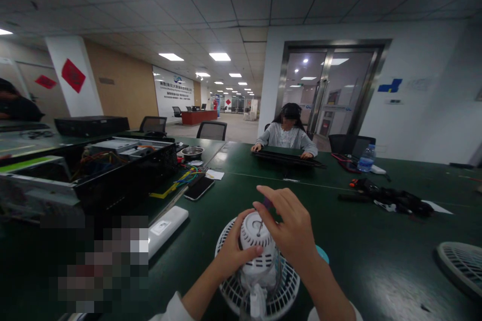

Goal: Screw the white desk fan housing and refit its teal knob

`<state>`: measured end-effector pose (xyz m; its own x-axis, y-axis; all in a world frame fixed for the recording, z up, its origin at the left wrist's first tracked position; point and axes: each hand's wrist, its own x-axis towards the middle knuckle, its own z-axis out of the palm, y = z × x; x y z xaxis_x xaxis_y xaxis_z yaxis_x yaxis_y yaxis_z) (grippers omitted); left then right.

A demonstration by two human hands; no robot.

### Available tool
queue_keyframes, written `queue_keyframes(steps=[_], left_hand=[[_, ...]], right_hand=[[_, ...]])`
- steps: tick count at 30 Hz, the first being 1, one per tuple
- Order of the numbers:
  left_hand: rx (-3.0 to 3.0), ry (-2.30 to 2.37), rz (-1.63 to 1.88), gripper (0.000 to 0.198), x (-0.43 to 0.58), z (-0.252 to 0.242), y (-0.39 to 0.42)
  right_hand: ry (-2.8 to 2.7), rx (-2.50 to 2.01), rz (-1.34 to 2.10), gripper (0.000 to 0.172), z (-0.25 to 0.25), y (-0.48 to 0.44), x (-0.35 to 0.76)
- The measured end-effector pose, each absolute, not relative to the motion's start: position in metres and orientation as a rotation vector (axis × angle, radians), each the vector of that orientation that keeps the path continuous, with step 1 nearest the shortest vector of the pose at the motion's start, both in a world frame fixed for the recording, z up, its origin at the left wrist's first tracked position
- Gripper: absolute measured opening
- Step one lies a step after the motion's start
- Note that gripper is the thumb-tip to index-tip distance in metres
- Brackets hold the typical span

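Note:
A white electric fan's motor housing (pixel 259 262) stands with its slotted rear cover facing up, above the round white fan grille (pixel 289 292) on the green table. My left hand (pixel 232 255) is wrapped around the housing from the left, its thumb across the near side. Above the cover, my right hand (pixel 292 225) pinches a small screwdriver (pixel 267 203) with a purplish handle. Its thin shaft points down into the recess on the cover; whether the tip sits in a screw is too small to tell. A turquoise round piece (pixel 323 255) shows partly behind my right wrist.
Left are an opened computer case (pixel 124 180), a phone (pixel 199 188), a white box (pixel 167 228) and a metal bowl (pixel 192 152). Another grille (pixel 463 263) lies right. Beyond are a water bottle (pixel 366 158), black gear (pixel 395 198) and a seated person (pixel 288 133) holding a black panel.

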<state>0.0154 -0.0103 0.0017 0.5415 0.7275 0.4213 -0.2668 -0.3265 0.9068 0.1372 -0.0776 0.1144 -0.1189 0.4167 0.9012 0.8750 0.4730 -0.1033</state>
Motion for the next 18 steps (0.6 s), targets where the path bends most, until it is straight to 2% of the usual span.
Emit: queue_keyframes(steps=[6, 12, 18], left_hand=[[1.603, 0.383, 1.052, 0.075, 0.0155, 0.0046, -0.0110], [1.594, 0.379, 1.058, 0.075, 0.0161, 0.0041, -0.0107], [1.605, 0.377, 1.050, 0.075, 0.0158, 0.0042, -0.0104]], right_hand=[[-1.805, -1.063, -0.410, 0.039, 0.1209, -0.0847, 0.1399], [-1.720, -1.143, -0.562, 0.019, 0.1156, -0.0797, 0.1398], [-1.807, -1.068, -0.374, 0.042, 0.1211, -0.0843, 0.1409]])
